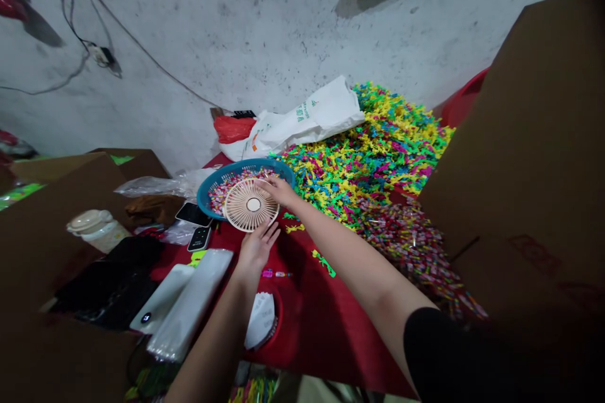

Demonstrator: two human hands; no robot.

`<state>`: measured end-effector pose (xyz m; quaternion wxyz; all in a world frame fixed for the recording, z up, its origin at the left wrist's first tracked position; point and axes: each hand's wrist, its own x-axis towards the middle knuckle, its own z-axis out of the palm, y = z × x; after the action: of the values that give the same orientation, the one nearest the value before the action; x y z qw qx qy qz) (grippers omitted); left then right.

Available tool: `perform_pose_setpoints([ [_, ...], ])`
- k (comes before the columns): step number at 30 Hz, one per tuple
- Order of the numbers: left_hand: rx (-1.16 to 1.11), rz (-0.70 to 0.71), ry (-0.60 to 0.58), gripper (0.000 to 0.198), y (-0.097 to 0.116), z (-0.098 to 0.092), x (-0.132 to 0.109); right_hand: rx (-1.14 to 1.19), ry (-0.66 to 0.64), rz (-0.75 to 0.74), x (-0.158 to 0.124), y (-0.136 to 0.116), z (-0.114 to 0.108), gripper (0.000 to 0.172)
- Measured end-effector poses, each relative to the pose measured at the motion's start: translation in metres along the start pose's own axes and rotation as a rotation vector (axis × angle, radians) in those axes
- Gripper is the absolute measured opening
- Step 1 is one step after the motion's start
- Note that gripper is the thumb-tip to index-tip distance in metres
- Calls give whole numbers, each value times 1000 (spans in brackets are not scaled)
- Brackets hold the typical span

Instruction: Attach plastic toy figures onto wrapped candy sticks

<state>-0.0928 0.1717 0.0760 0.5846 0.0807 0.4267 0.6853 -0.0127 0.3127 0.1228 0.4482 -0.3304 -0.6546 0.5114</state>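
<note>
A small cream-coloured fan [254, 204] with a round slatted grille stands in front of a blue plastic basket [205, 198], overlapping its near edge. Small pink and white pieces [222, 192] lie inside the basket. My right hand [278, 192] grips the fan's upper right rim. Just below the grille, my left hand [258, 247] has its fingers spread, the tips at the lower rim; whether they press on it I cannot tell. Beneath the hands, a pink figure piece [268, 273] and a green one [325, 262] rest on the red tabletop [312, 321].
Colourful plastic figures [382, 138] heap at the back right, with small wrapped pieces [406, 239] in front. A white bag [302, 116] lies behind the basket. Clear plastic sleeves [191, 305], a phone [193, 214] and a cup [97, 230] sit left. Cardboard boxes [524, 157] flank the table.
</note>
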Motion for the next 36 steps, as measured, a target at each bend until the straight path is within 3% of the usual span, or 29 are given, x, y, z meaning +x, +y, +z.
perform_pose_setpoints([
  [5, -23, 57, 55, 11, 1, -5, -13, 96, 174, -9, -23, -8, -17, 44],
  [9, -12, 75, 85, 10, 0, -4, -23, 107, 339, 6, -76, -4, -41, 52],
  [12, 30, 26, 99, 3, -4, -1, -32, 63, 429, 11, -148, 10, -56, 48],
  [16, 122, -59, 16, 6, -23, 7, -47, -74, 491, 38, -269, 39, -79, 34],
  [19, 350, 39, -158, 11, -55, 21, -55, -465, 456, 27, -350, 61, -102, 23],
  [22, 540, 133, -254, 32, -99, 37, -56, -695, 479, 51, -402, 74, -123, 15],
  [26, 597, 170, -196, 40, -160, 55, -59, -805, 606, 49, -425, 78, -141, 19],
  [29, 620, 212, -185, 34, -184, 57, -68, -908, 716, 68, -424, 82, -148, 26],
  [32, 655, 238, -193, 32, -184, 48, -79, -941, 749, 138, -420, 87, -152, 32],
  [36, 742, 237, -218, 34, -162, 26, -88, -885, 716, 157, -416, 85, -154, 34],
])
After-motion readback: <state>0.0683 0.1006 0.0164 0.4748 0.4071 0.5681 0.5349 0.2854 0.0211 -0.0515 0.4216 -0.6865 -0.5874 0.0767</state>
